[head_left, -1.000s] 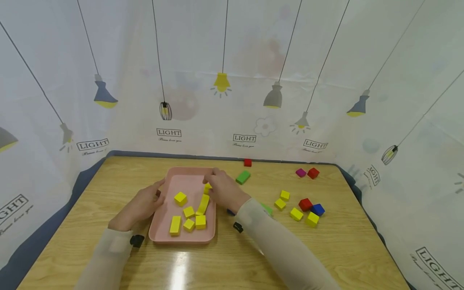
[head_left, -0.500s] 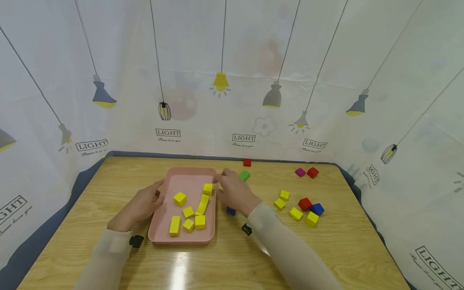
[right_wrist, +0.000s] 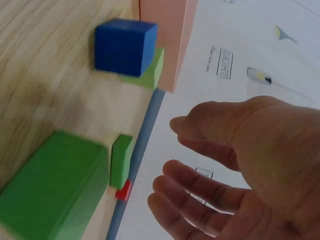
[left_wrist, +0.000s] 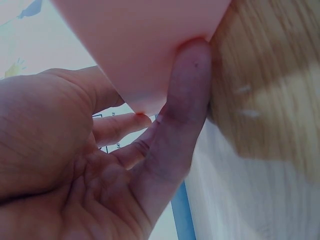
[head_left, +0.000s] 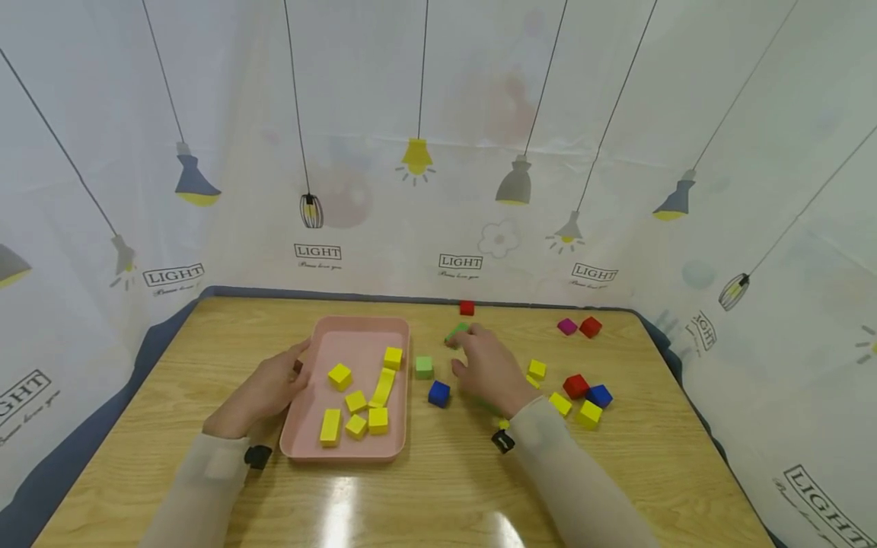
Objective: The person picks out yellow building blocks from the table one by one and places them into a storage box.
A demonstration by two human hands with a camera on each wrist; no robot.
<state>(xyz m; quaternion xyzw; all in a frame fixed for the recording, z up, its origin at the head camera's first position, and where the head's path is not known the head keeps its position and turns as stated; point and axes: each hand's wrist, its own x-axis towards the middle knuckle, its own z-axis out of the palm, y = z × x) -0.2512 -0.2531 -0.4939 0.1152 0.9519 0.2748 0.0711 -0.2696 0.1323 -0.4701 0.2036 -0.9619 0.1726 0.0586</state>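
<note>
White cloth in upper half of frame, with printed lamps and flower outline just right of centre. Wooden desk across lower half, blue-grey strip along its far edge.

Far end of pink tray is bare, room to dip in; yellow blocks crowd middle & nr end, L hand bars L side. Btwn tray & R hand I see blue cube + lt-green block clogging lane. In front of tray, bare table: hand could pass.
</note>
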